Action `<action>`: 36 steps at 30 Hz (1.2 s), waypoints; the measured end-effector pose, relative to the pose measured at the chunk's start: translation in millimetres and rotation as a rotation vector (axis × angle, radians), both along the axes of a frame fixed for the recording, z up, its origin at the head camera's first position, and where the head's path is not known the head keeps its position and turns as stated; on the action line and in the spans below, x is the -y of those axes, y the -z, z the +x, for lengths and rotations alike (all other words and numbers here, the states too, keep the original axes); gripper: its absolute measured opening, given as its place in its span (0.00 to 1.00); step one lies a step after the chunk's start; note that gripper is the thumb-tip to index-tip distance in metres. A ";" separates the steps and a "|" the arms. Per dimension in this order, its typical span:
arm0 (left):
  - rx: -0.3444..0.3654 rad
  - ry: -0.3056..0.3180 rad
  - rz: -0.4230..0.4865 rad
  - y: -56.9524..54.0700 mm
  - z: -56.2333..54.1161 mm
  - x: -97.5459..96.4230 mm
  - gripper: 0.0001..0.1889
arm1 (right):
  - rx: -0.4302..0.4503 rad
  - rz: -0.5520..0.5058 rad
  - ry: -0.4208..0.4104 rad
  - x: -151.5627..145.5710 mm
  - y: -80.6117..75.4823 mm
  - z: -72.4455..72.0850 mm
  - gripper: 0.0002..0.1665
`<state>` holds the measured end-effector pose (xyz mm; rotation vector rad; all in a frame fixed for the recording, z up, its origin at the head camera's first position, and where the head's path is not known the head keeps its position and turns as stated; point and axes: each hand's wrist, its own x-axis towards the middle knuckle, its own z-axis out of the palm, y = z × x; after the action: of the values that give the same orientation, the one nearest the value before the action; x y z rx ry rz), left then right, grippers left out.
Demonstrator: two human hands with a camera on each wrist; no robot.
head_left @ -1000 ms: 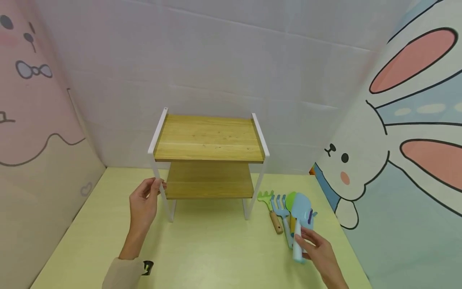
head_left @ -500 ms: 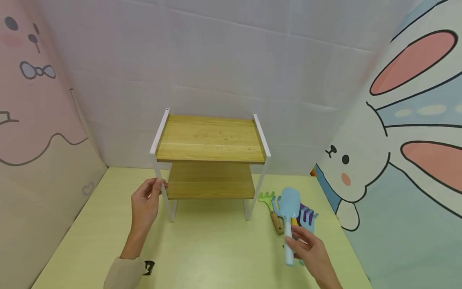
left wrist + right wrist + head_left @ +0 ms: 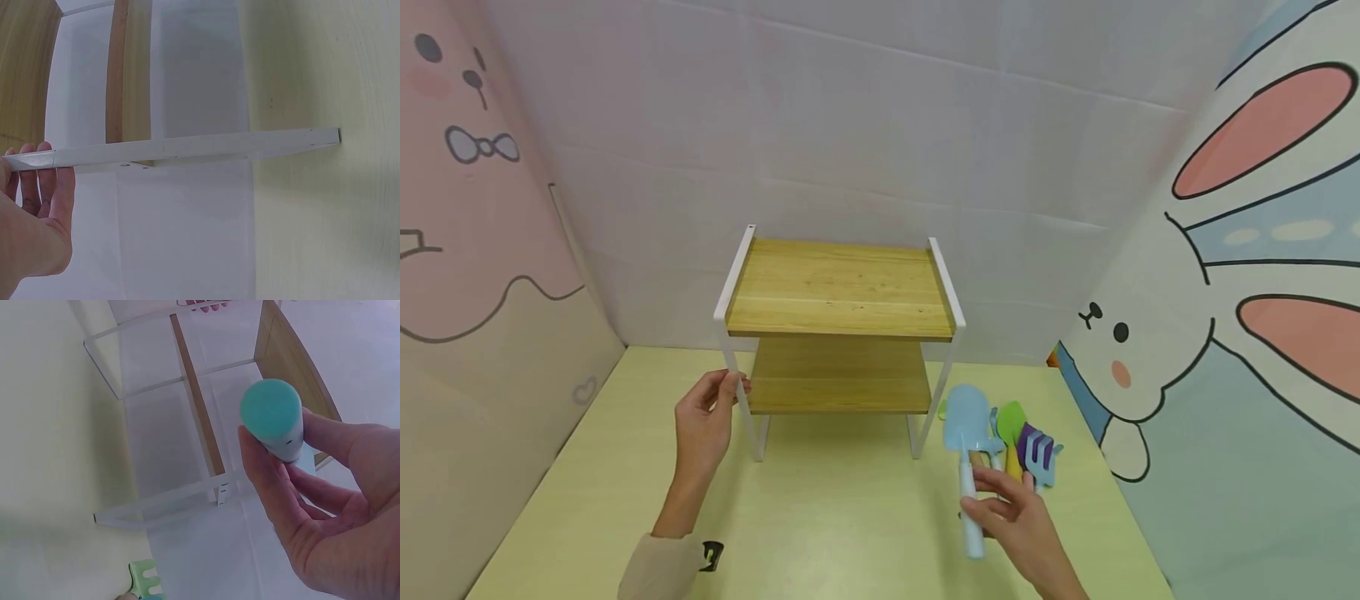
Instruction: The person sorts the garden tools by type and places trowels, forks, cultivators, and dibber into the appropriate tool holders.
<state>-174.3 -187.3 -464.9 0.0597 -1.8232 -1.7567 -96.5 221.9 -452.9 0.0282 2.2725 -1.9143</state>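
My right hand (image 3: 1011,521) holds a light-blue toy shovel (image 3: 967,417) by its handle, blade pointing away from me, beside the right front leg of the shelf. In the right wrist view, the thumb and fingers of the right hand (image 3: 337,512) pinch the handle, whose teal end (image 3: 270,407) faces the camera. A two-tier shelf (image 3: 842,287) with wooden boards and a white frame stands on the table. On its other side my left hand (image 3: 703,429) grips the white left front leg (image 3: 745,408); the left wrist view shows the fingers behind this leg (image 3: 206,145).
Right of the shelf lie a green shovel (image 3: 1011,421) with a yellow handle, a purple tool (image 3: 1024,442) and a blue fork (image 3: 1040,454). A green rake (image 3: 145,580) shows in the right wrist view. A rabbit-print wall (image 3: 1157,350) bounds the right side.
My right hand has carried the light-blue shovel left, off the other garden tools and closer to the shelf, uncovering the green shovel and blue fork. The left hand keeps its grip on the leg.
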 end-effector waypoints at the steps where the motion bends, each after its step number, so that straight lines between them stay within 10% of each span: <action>1: 0.001 -0.001 0.000 -0.2 0.0 -0.2 0.13 | -0.008 -0.001 -0.015 1.4 -0.4 -0.1 0.29; 36: 0.022 -0.009 0.004 -2.1 2.6 -1.8 0.12 | -0.134 -0.007 -0.264 53.2 -7.3 -42.1 0.26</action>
<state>-171.7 -185.6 -462.8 0.0887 -1.8321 -1.7605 -138.6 168.7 -445.7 -0.3919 2.2190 -1.8353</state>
